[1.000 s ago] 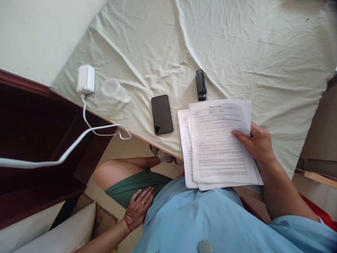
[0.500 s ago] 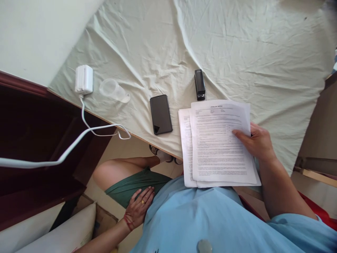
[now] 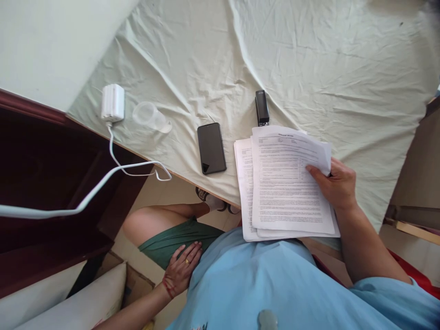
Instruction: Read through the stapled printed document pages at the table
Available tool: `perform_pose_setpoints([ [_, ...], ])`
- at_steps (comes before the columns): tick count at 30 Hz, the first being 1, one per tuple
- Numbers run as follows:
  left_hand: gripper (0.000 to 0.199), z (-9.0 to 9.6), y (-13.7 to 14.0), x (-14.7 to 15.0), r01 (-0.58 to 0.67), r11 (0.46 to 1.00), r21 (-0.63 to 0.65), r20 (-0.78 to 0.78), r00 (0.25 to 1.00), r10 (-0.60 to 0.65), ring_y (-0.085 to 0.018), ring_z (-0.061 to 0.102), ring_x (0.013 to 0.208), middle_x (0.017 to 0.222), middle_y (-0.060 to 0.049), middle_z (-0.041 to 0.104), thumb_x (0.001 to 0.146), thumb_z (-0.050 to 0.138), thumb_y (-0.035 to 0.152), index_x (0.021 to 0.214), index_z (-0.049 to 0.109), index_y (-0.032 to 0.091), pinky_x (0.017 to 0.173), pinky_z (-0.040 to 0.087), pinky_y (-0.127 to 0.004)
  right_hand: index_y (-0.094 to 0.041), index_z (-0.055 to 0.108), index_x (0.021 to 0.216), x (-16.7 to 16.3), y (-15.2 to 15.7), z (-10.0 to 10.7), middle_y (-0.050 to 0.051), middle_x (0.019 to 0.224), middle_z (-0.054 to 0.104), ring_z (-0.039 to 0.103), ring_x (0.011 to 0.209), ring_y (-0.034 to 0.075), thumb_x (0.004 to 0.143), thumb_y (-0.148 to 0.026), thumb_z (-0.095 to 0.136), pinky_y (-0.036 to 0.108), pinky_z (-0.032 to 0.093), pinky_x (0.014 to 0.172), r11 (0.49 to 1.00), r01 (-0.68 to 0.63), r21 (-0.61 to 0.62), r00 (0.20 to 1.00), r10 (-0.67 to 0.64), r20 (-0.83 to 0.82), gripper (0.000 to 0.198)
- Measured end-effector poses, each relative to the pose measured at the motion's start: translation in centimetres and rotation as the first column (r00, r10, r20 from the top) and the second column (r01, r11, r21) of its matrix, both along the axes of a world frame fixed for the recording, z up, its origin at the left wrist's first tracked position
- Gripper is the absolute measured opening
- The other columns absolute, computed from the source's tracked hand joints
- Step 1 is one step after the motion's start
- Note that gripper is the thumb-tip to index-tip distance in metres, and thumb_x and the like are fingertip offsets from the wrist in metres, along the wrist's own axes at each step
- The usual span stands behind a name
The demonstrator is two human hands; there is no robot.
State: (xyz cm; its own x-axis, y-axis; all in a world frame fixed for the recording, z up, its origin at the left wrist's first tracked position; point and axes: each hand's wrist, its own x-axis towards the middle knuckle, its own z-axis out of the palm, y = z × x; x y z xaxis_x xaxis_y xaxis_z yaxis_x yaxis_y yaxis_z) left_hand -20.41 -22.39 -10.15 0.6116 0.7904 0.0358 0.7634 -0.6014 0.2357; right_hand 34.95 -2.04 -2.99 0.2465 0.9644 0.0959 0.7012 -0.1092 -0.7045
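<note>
My right hand grips the right edge of a printed sheet of paper, thumb on top and fingers hidden beneath. The sheet's upper part bows slightly upward. Under it lies a stack of printed papers, showing along the left and bottom, over the table's near edge and against my shirt. Just past the sheet's top edge is a black stapler, its near end close to the paper. My left hand rests flat on my thigh with fingers stretched out, holding nothing; it wears a ring and a red wrist thread.
A black smartphone lies left of the papers on the cloth-covered table. Farther left are a clear plastic container and a white charger. Its white cable hangs past the table edge toward a dark wooden cabinet.
My right hand has lifted the top sheet a little and shifted it away from me. Its upper edge now bends up and reaches the stapler's near end. My left hand stays put.
</note>
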Motion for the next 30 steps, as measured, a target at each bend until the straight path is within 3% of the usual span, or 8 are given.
perform_pose_setpoints([
  [10,0.045,-0.1,0.0,0.0,0.003,1.000,0.008,0.002,1.000,-0.003,-0.021,0.072,0.128,0.132,-0.009,0.080,0.098,0.045,0.009,0.131,0.072,0.023,0.130,0.031,-0.041,-0.029,0.062,0.077,-0.5,0.3,1.2,0.009,0.092,0.075,0.071,0.088,0.029,0.096,-0.044,0.068,0.043,0.055,0.084,0.996,0.001,0.085,1.000,-0.003,0.021,0.025],
  [13,0.045,-0.2,-0.1,-0.1,-0.012,1.000,-0.012,0.023,1.000,0.013,-0.021,0.071,0.129,0.133,-0.010,0.080,0.099,0.045,0.010,0.133,0.071,0.023,0.130,0.030,-0.041,-0.029,0.074,0.089,0.2,-0.3,0.4,0.009,0.095,0.077,0.072,0.088,0.028,0.094,-0.040,0.074,0.043,0.056,0.086,0.990,0.033,0.137,0.995,-0.019,-0.097,0.012],
  [15,0.045,-0.1,-0.2,-0.1,-0.015,1.000,-0.018,0.032,0.999,0.016,-0.021,0.071,0.129,0.134,-0.010,0.080,0.099,0.045,0.010,0.133,0.072,0.022,0.131,0.029,-0.041,-0.028,0.079,0.095,0.9,-0.6,-0.3,0.008,0.094,0.079,0.071,0.082,0.026,0.089,-0.040,0.082,0.043,0.057,0.081,0.984,0.129,0.120,0.967,-0.098,-0.235,0.014],
  [18,0.045,0.0,-0.1,0.0,-0.014,1.000,-0.022,0.045,0.999,0.015,-0.021,0.072,0.128,0.134,-0.010,0.079,0.100,0.044,0.010,0.133,0.072,0.022,0.131,0.028,-0.040,-0.024,0.083,0.092,1.8,-0.4,-0.6,0.006,0.094,0.081,0.073,0.088,0.028,0.075,-0.039,0.092,0.045,0.061,0.084,0.947,0.292,0.132,0.874,-0.208,-0.438,0.025],
  [23,0.046,0.2,0.2,0.2,0.003,1.000,-0.009,0.051,0.999,-0.003,-0.021,0.072,0.128,0.134,-0.010,0.080,0.101,0.042,0.009,0.133,0.072,0.021,0.132,0.027,-0.040,-0.021,0.083,0.087,2.9,1.1,0.5,0.003,0.093,0.083,0.078,0.096,0.024,0.060,-0.027,0.095,0.044,0.061,0.106,0.859,0.465,0.213,0.615,-0.141,-0.776,0.030],
  [26,0.046,0.1,0.2,0.2,0.005,1.000,0.001,0.061,0.998,-0.006,-0.022,0.072,0.128,0.133,-0.010,0.080,0.100,0.042,0.009,0.133,0.072,0.021,0.131,0.029,-0.041,-0.021,0.081,0.077,3.4,1.5,0.7,0.003,0.093,0.084,0.080,0.093,0.022,0.054,-0.021,0.094,0.037,0.063,0.105,0.843,0.514,0.158,0.500,-0.144,-0.854,0.026],
  [30,0.046,0.0,0.1,0.1,-0.003,1.000,0.000,0.069,0.998,0.003,-0.022,0.071,0.128,0.133,-0.010,0.080,0.100,0.041,0.008,0.132,0.072,0.021,0.129,0.031,-0.041,-0.019,0.083,0.084,3.6,1.3,0.7,0.004,0.096,0.086,0.080,0.092,0.021,0.051,-0.019,0.096,0.035,0.065,0.101,0.853,0.519,0.052,0.428,-0.207,-0.880,0.036],
])
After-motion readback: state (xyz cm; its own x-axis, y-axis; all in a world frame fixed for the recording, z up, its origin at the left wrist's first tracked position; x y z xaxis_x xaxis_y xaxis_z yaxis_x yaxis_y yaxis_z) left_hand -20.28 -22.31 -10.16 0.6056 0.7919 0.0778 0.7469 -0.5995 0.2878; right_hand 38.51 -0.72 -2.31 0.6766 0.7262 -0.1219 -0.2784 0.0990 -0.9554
